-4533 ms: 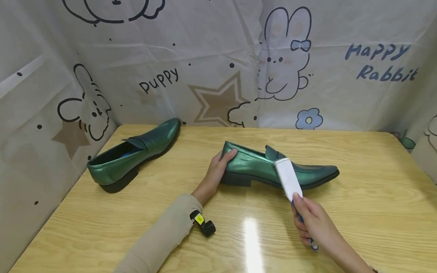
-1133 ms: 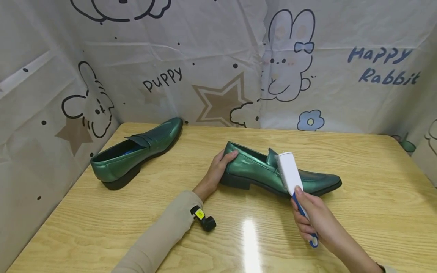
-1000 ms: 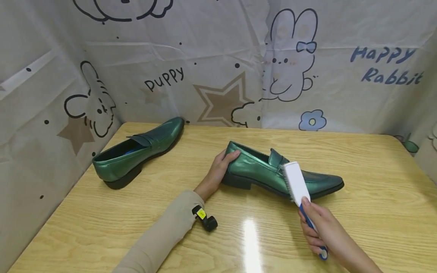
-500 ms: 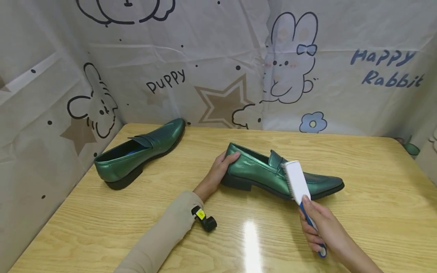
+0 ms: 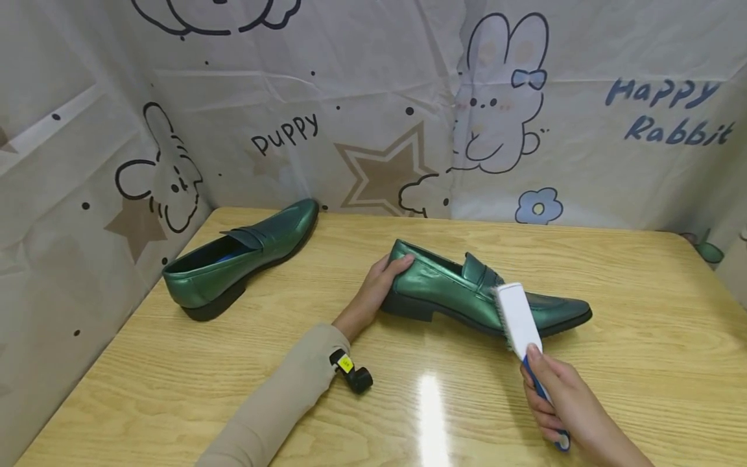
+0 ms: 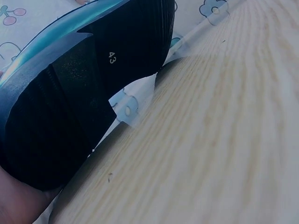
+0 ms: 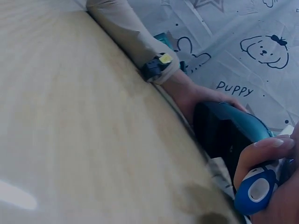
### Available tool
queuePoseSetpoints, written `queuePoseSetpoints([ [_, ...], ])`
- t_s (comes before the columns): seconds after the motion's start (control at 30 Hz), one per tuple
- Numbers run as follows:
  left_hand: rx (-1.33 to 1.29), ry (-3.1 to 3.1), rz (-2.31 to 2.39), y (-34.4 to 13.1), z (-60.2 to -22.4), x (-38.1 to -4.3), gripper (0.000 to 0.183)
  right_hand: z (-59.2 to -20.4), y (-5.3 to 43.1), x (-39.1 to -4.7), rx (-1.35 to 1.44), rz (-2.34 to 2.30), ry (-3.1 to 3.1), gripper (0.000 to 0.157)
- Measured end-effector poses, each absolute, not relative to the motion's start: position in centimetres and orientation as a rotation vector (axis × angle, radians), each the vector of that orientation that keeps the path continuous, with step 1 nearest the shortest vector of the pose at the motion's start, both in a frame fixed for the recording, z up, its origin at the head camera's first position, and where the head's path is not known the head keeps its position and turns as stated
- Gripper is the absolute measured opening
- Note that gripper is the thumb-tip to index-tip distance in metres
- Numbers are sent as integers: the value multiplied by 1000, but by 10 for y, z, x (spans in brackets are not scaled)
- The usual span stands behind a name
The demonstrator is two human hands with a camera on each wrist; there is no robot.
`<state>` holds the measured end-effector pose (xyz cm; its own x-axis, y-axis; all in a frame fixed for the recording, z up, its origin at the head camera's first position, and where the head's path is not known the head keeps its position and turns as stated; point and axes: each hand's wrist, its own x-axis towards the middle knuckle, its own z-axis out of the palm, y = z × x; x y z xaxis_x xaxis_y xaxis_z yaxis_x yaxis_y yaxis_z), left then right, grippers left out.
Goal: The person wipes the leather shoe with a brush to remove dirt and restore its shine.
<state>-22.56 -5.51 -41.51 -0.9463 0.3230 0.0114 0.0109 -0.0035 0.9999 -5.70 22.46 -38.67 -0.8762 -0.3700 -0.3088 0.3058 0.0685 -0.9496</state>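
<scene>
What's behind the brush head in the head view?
The green shoe, gripped by the left hand: heel shows left of the brush, toe right. The brush covers a band of the shoe's near side and sole edge; what's there can't be seen.

Brush (image 5: 518,324) hides pt of held shoe (image 5: 461,295); R forearm (image 5: 615,441) cut off.

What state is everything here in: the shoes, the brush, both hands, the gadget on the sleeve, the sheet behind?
Held shoe: tilted, sole partly exposed
Other shoe: upright on the table, not held
Brush: held by its handle, bristles towards the held shoe
Left hand: gripping the held shoe's heel end
Right hand: gripping the brush
Wrist camera: attached near the sleeve cuff
Sheet: creased
</scene>
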Motion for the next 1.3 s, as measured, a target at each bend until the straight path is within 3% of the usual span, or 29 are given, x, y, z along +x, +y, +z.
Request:
queuePoseSetpoints([
  [0.2, 353, 2049, 2028, -55, -415, -226, 48, -397, 234, -39, 73, -1862, 1717, 45],
  [0.37, 323, 2050, 2034, -56, -416, -227, 50, -388, 234, -47, 94, -1832, 1783, 47],
  [0.73, 233, 2019, 2132, -57, -415, -227, 43, -364, 221, -79, -180, -1921, 1858, 44],
  [1.13, 148, 2001, 2135, -56, -412, -227, 42, -384, 216, -42, 37, -1864, 1792, 47],
  [1.3, 181, 2009, 2121, -57, -414, -228, 43, -377, 218, -46, 11, -1872, 1815, 45],
])
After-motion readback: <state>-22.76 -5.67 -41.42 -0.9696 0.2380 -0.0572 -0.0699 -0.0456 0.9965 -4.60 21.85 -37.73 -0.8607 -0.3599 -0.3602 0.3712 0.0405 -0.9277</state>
